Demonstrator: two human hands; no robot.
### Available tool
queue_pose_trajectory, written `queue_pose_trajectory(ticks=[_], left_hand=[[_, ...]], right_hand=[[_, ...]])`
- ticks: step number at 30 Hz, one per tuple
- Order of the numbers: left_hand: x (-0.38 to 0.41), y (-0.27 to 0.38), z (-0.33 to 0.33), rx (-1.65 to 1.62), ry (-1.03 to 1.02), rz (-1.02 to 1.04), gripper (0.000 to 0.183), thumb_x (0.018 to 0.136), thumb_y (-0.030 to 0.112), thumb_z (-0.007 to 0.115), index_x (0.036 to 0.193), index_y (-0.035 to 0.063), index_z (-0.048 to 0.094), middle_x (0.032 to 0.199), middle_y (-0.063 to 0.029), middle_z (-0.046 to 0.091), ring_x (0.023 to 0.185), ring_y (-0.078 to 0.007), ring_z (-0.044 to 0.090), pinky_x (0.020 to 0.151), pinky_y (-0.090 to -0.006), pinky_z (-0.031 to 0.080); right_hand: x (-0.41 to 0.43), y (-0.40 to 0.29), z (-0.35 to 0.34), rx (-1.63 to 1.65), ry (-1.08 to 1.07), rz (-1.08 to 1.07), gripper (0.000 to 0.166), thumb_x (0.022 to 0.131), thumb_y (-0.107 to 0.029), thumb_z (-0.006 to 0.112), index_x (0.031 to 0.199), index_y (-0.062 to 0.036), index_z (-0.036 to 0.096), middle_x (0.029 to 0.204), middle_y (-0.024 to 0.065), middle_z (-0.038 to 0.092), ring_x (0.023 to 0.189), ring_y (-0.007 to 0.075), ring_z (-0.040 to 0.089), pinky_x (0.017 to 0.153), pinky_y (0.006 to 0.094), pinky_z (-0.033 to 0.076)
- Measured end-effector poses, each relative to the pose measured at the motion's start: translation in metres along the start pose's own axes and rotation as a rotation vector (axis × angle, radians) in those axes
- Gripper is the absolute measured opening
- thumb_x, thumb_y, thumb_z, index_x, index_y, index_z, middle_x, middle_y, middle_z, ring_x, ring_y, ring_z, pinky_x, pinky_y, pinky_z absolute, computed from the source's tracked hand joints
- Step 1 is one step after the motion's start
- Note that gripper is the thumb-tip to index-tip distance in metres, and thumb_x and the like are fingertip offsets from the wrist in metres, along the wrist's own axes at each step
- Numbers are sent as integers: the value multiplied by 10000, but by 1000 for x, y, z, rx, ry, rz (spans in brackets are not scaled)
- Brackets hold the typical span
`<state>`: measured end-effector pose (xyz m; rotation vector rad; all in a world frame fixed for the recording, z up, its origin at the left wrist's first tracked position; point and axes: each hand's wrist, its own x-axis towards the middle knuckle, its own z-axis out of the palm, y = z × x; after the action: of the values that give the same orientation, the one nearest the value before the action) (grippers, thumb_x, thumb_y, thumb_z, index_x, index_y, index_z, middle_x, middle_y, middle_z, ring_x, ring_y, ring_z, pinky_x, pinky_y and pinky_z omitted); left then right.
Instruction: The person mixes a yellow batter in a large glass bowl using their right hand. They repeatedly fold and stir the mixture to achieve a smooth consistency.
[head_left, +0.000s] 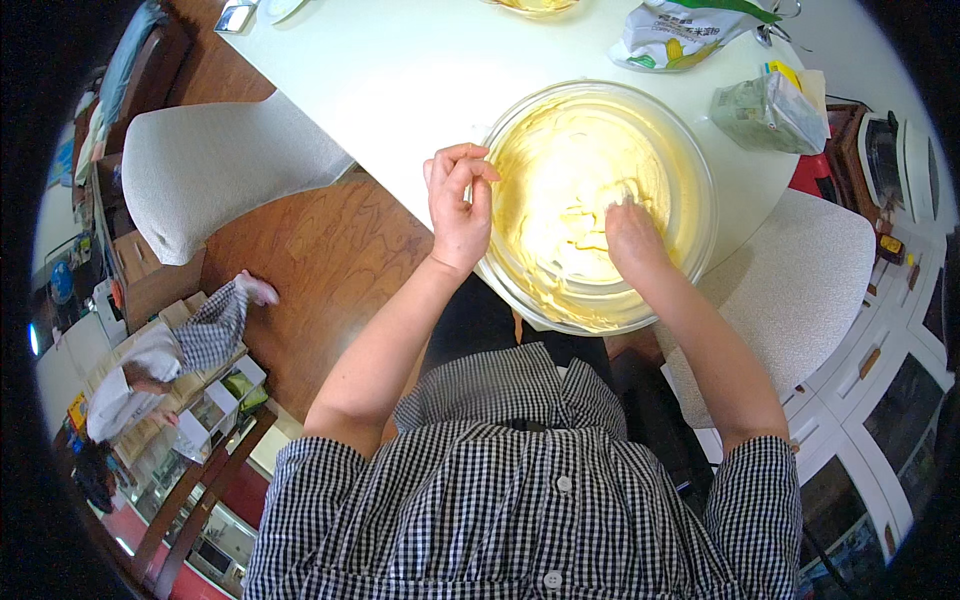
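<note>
A large clear bowl (701, 225) stands at the edge of the white table, with a soft yellow dough or batter (577, 157) spread over its bottom and smeared up its walls. My left hand (463, 202) is at the bowl's left rim, its fingers curled; whether it grips the rim is not plain. Inside the bowl, on the right side, my right hand (634, 229) has its fingers in the yellow mixture. The fingertips are coated and partly hidden, so I cannot tell if they close on any of it.
Beyond the bowl lie a white and green corn starch bag (667, 37) and a glass dish (536, 7). A greenish package (769, 112) stands to the right on the table (337, 75). Pale chairs (217, 165) flank it. Another person (135, 375) is at the far left, away from the table.
</note>
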<state>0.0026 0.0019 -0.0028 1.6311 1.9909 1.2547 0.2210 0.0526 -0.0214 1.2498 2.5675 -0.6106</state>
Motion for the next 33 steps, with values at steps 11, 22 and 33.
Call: queue_pose_trajectory(ticks=[11, 22, 33], left_hand=[[0, 2, 1, -19, 13, -21, 199, 705, -106, 515, 732, 88, 555, 963, -61, 548, 894, -232, 437, 794, -317, 361], [1, 4, -1, 17, -20, -50, 169, 730, -88, 502, 734, 78, 538, 970, -68, 553, 942, -225, 463, 842, -323, 369], [1, 2, -1, 8, -8, -14, 180, 715, -93, 509, 739, 81, 548, 974, -60, 537, 890, -231, 427, 788, -315, 362]], right_hand=[[41, -41, 2, 156, 125, -144, 104, 763, -64, 555, 790, -21, 645, 830, 171, 611, 780, 298, 631, 684, 381, 518], [34, -34, 6, 165, 23, -124, 103, 749, -49, 552, 748, -14, 649, 806, 196, 616, 768, 319, 630, 679, 401, 510], [59, -15, -7, 338, 234, 115, 107, 768, -39, 567, 835, 12, 633, 795, 226, 595, 794, 347, 611, 716, 418, 492]])
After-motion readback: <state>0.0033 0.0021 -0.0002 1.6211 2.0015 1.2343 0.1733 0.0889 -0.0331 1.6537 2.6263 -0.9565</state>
